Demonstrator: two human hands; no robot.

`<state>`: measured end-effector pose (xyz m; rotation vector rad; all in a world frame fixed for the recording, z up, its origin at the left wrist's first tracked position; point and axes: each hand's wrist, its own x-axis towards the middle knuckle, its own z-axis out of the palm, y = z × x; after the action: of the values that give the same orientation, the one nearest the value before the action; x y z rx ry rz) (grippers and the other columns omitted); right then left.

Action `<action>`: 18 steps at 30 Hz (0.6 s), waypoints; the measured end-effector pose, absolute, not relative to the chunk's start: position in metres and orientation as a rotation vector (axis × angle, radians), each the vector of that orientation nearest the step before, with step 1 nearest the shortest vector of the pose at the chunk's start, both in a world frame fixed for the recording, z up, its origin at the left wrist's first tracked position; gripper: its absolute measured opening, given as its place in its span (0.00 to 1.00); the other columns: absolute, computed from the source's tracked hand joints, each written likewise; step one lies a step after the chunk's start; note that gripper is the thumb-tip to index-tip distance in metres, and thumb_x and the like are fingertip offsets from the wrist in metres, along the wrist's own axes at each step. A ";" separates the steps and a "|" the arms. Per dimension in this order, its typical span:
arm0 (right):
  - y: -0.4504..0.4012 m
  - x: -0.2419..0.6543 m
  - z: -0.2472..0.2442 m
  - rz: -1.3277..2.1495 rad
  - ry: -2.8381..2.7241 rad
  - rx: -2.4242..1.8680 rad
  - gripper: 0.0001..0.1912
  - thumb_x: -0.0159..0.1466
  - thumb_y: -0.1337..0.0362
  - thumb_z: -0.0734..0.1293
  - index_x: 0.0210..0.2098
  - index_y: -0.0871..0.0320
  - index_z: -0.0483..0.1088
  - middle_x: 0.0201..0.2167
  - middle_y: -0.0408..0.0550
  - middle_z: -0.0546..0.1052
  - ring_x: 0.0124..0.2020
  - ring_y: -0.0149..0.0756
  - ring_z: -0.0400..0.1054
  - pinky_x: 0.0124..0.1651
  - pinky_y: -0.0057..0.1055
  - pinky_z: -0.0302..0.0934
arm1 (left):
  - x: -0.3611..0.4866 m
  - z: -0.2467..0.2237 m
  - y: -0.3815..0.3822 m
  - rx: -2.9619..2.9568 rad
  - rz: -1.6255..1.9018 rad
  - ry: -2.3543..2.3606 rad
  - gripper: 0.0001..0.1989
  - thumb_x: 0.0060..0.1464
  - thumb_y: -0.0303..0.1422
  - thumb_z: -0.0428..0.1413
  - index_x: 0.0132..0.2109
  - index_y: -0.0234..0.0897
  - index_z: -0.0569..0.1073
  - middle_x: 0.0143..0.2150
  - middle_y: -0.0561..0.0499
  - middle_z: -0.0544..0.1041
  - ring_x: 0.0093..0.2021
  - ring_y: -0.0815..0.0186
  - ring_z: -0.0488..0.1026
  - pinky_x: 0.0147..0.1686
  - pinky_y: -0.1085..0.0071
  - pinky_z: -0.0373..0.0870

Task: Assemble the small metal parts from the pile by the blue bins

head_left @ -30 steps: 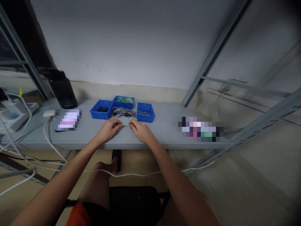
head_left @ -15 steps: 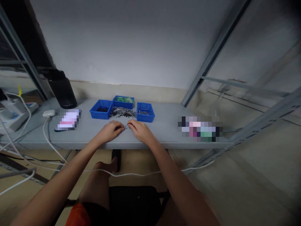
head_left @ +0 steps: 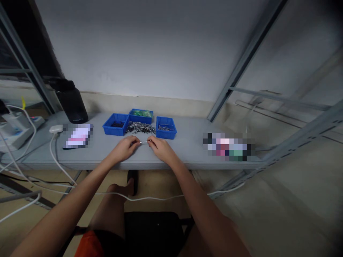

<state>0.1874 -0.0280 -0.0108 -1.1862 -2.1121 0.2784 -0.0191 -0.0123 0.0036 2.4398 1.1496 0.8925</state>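
Between my two hands runs a thin silvery metal rod, roughly level above the grey shelf board. My left hand pinches its left end, and my right hand pinches its right end. The fingertips hide both ends, so its exact kind cannot be made out. Just beyond my hands lies a loose pile of thin metal pieces, some with dark ends. A blue bin with small dark parts borders the pile on the left. Another blue bin, on the right, has thin metal pieces inside.
Behind the pile stands a blue bin with green contents. To the left are a black bottle, a lit phone, a white charger plug and a power strip. A blurred-out object lies right. A white cable crosses below the board.
The thin rod has turned from slanted to nearly level, and more of it shows. My fingertips are slightly farther apart. The bins and pile stay as they were.
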 end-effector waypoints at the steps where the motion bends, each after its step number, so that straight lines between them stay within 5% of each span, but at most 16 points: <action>1: -0.028 0.187 -0.011 0.268 -2.119 -1.187 0.09 0.70 0.67 0.59 0.41 0.56 0.70 0.35 0.46 0.77 0.36 0.33 0.69 0.41 0.28 0.57 | -0.019 0.004 -0.013 2.417 0.924 1.162 0.10 0.61 0.35 0.50 0.37 0.37 0.73 0.37 0.47 0.78 0.38 0.61 0.73 0.44 0.64 0.70; 18: -0.027 0.187 -0.013 0.222 -2.184 -1.195 0.08 0.69 0.67 0.61 0.40 0.56 0.72 0.36 0.47 0.77 0.38 0.35 0.69 0.42 0.29 0.59 | -0.017 0.009 -0.018 2.383 1.035 1.166 0.10 0.61 0.37 0.51 0.38 0.36 0.74 0.38 0.47 0.78 0.39 0.62 0.73 0.43 0.65 0.70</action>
<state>0.1872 -0.0268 -0.0128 -1.1945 -2.1840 0.2223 -0.0168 -0.0181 0.0095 2.3830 1.1662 1.0351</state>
